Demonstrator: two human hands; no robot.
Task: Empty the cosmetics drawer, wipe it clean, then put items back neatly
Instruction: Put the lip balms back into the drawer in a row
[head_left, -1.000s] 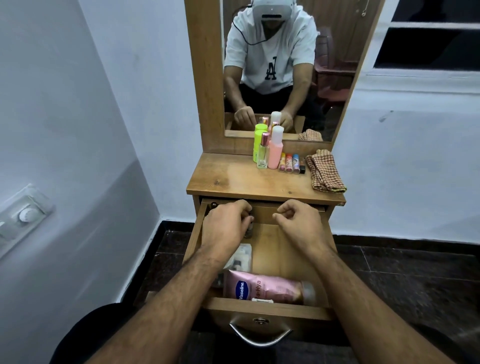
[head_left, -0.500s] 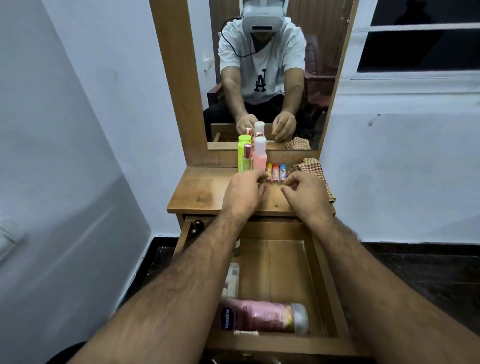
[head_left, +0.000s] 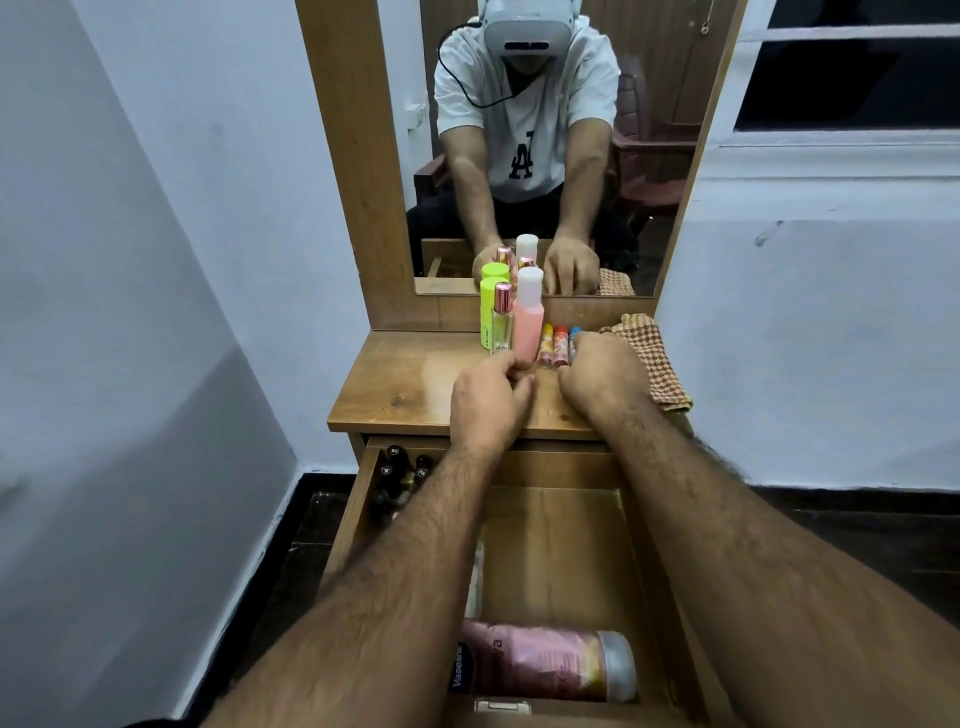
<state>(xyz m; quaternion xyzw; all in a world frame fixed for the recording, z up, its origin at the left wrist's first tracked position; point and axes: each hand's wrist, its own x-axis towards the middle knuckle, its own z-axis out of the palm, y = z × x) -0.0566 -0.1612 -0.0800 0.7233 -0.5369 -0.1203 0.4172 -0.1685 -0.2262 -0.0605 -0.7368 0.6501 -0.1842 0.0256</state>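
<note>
The wooden drawer (head_left: 561, 540) is pulled open below the dresser top (head_left: 405, 384). A pink Vaseline bottle (head_left: 540, 667) lies at its front, and small dark bottles (head_left: 405, 473) stand in its back left corner. On the top stand a lime bottle (head_left: 488, 306), a perfume bottle (head_left: 502, 325), a pink bottle (head_left: 529, 322) and a row of lip balms (head_left: 553, 343). My left hand (head_left: 488, 400) hovers before the pink bottle with its fingertips pinched; what they hold is hidden. My right hand (head_left: 602, 374) is curled at the right end of the lip balm row.
A checked cloth (head_left: 649, 358) lies folded at the right edge of the dresser top. The mirror (head_left: 519, 156) rises behind the bottles. A pale packet (head_left: 474, 577) lies along the drawer's left side under my forearm. Walls close in on the left and right.
Both hands rose out of the drawer's back, the left one gripping a small dark item, and moved onto the dresser top next to the bottles and lip balms.
</note>
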